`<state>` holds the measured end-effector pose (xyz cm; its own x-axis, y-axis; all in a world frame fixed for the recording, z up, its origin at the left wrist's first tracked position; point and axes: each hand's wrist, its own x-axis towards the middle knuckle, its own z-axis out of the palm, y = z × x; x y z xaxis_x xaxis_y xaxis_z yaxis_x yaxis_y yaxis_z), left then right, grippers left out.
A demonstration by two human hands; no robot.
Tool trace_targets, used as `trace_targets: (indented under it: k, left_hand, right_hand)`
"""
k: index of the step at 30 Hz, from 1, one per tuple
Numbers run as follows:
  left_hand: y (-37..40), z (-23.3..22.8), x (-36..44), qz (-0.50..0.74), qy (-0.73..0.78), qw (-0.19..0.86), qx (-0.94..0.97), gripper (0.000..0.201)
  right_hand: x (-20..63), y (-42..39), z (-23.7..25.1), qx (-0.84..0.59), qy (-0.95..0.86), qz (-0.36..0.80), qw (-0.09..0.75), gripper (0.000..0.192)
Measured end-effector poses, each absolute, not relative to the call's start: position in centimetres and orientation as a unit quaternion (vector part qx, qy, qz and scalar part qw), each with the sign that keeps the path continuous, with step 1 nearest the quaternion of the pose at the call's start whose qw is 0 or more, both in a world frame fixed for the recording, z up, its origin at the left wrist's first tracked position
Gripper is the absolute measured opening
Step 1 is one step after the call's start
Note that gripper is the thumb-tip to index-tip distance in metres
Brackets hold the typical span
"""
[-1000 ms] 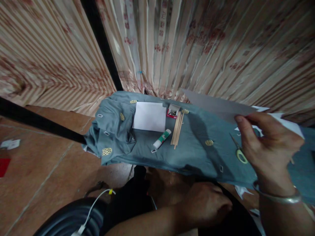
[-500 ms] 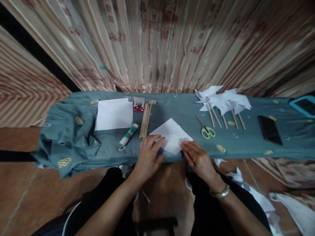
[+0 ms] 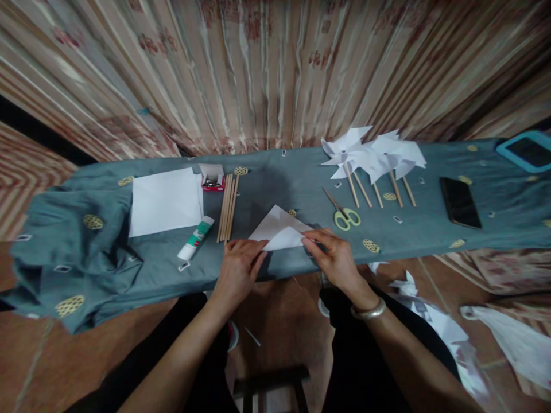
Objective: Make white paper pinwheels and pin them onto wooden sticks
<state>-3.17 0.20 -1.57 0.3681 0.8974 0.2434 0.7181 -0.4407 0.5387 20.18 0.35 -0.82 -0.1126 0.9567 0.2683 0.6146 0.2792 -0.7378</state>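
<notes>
At the left of the cloth-covered bench [image 3: 297, 189] lie white papers [image 3: 166, 201]. Near their front right corner is a glue stick [image 3: 196, 238], and beside their right edge an open red box [image 3: 213, 183] with small shiny pieces inside. Next come wooden sticks [image 3: 227, 207], side by side. The left hand [image 3: 239, 268] is at the near edge of the bench; its grip is pressed together, with thumb and fingers pinching the left end of a fold in the sheet [image 3: 271, 225]. This sheet lies between the two hands, its near part bent over. The right hand [image 3: 338, 259] pinches the right end of the fold between thumb and fingers. Beyond it are scissors [image 3: 343, 218], then overlapping white pinwheels [image 3: 379, 156], then a phone [image 3: 460, 203].
</notes>
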Motion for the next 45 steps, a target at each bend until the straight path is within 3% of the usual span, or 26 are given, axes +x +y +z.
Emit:
trace_targets:
  k: [5, 10, 19, 45]
  left_hand:
    - [0.5, -1.8, -2.9, 0.277, 0.522, 0.113, 0.799, 0.040]
    - [-0.7, -1.7, -1.2, 0.255, 0.444, 0.048, 0.858, 0.046]
    - [-1.9, -2.5, 0.0, 0.129, 0.454, 0.062, 0.880, 0.057]
    - [-1.3, -2.5, -0.3, 0.077, 0.471, 0.061, 0.877, 0.062]
  right_hand:
    - [19.5, 2.9, -1.6, -0.597, -0.659, 0.256, 0.379, 0.022]
    - [18.8, 4.1, -2.4, -0.622, -0.641, 0.257, 0.369, 0.023]
    - [18.1, 4.5, -2.9, -0.647, -0.648, 0.213, 0.340, 0.026]
    - [17.1, 4.6, -3.0, -0.652, -0.697, 0.099, 0.281, 0.028]
